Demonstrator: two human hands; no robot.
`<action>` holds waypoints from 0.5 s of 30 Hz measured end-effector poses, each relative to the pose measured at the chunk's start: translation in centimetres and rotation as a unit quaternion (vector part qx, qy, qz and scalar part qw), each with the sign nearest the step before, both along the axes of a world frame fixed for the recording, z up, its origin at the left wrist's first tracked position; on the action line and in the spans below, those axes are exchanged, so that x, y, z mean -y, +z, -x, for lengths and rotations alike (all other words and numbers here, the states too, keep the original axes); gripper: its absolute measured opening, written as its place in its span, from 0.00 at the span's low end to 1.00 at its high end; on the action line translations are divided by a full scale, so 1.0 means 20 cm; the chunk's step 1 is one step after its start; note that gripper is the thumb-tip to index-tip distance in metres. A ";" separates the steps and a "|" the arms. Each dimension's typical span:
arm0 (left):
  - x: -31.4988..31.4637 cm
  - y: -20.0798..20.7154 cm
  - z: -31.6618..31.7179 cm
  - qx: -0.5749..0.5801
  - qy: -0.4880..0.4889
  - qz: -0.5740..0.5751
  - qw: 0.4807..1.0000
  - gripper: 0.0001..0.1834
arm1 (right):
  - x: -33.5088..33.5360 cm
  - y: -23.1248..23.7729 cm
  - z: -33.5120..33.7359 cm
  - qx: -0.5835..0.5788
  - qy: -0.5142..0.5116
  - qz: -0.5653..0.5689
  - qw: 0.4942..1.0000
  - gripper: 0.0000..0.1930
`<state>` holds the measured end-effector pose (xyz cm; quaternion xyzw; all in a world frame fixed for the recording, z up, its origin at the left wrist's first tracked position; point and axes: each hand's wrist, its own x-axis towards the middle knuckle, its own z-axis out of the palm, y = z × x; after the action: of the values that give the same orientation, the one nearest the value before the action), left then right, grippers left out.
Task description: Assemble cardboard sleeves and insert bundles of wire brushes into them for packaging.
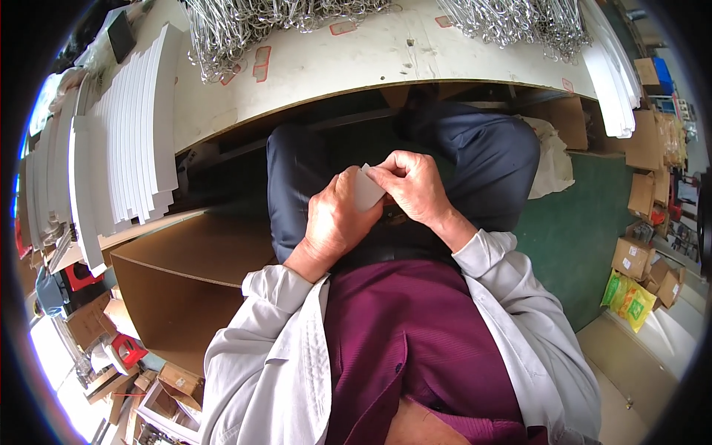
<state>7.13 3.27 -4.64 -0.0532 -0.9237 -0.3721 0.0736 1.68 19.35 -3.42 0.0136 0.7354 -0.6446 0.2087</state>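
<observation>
A small white flat piece (pixel 366 191), like folded paper or card, is held between both hands above my lap. My left hand (pixel 340 215) is closed around its lower left side, with the thumb along its edge. With thumb and forefinger, my right hand (pixel 417 187) pinches the upper right corner of the same piece. The remaining fingers of both hands curl underneath and are partly hidden. What lies behind the white piece cannot be seen.
Ahead is a pale worktable (pixel 297 89) bearing heaps of metal wire hooks (pixel 519 26). Long white strips (pixel 133 126) are stacked at the left, more white strips (pixel 612 81) at the right. An open cardboard box (pixel 185 274) stands by my left side; cartons (pixel 634 256) lie far right.
</observation>
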 end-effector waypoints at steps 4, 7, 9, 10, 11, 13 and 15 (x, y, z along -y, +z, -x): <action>-0.01 0.01 -0.01 0.012 -0.007 -0.013 1.000 0.31 | -0.02 -0.03 0.01 -0.002 0.030 0.006 1.000 0.10; 0.00 0.01 0.00 0.014 0.003 -0.022 1.000 0.30 | 0.00 -0.01 -0.03 -0.124 0.032 -0.053 0.990 0.12; 0.01 0.00 0.00 0.002 0.004 -0.023 1.000 0.29 | 0.01 0.02 -0.07 -0.172 0.012 -0.057 0.983 0.13; 0.02 0.00 0.01 0.012 0.009 -0.035 0.999 0.28 | 0.01 0.02 -0.08 -0.180 0.022 -0.057 0.982 0.13; 0.02 0.00 0.01 0.022 0.012 -0.047 0.999 0.28 | 0.02 0.01 -0.08 -0.180 0.021 -0.058 0.982 0.13; 0.02 0.00 0.02 0.039 0.012 -0.051 0.998 0.28 | 0.03 -0.04 -0.08 -0.145 -0.002 0.016 0.989 0.14; 0.03 0.00 0.03 0.054 0.017 -0.055 0.997 0.28 | 0.03 -0.07 -0.09 -0.133 0.013 0.048 0.990 0.18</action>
<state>6.51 2.64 -4.69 -0.0131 -0.9055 -0.4230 0.0324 3.56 18.68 -4.84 -0.0920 0.7250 -0.6722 0.1182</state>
